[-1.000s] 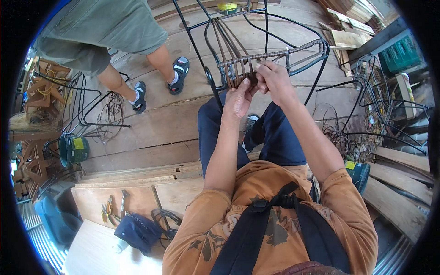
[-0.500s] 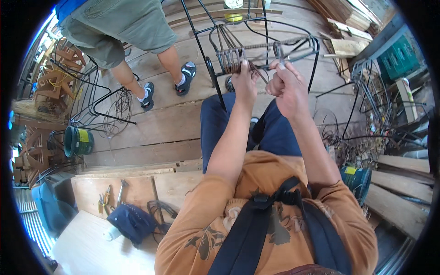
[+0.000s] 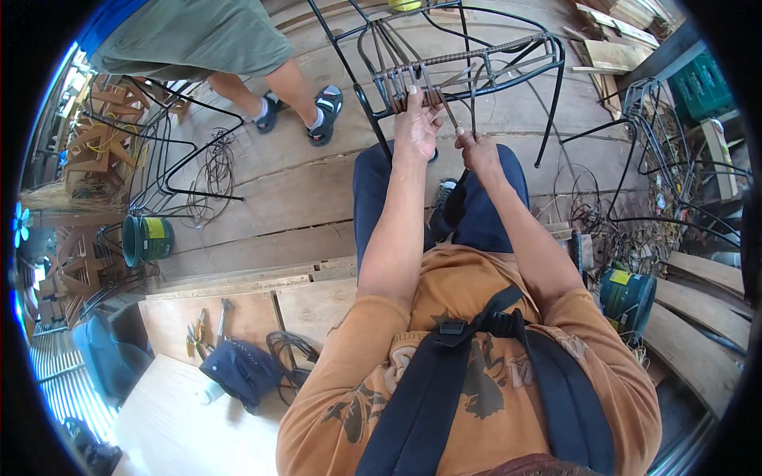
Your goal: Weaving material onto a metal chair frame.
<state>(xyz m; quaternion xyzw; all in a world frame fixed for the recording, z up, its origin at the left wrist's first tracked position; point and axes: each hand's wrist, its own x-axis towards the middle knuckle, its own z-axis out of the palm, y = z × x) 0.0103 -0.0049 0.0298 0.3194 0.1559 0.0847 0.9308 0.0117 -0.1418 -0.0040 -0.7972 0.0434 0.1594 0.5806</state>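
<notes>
In front of me stands a black metal chair frame (image 3: 508, 83) with brown weaving strands (image 3: 386, 49) stretched and wrapped around its bars. My left hand (image 3: 416, 133) is at the wrapped bar, palm turned up. Its thumb presses on the strands and its fingers curl beneath, partly hidden. My right hand (image 3: 479, 155), lower and to the right, is closed around a brown strand (image 3: 446, 105) that runs taut up to the frame. Another strand rises from near this hand toward the bars.
A co-worker in shorts (image 3: 190, 40) stands at the left. Green buckets (image 3: 151, 239) and more black metal frames (image 3: 635, 127) flank me. Loose strands (image 3: 216, 170) lie on the plank floor (image 3: 278, 206). Pliers (image 3: 196, 333), a hammer (image 3: 224, 317) and a dark blue bag (image 3: 240, 371) rest at lower left.
My right hand has moved down from the frame's bars, drawing the strand toward me. My left hand stays by the wrapped bar, its palm more exposed. The view has shifted slightly.
</notes>
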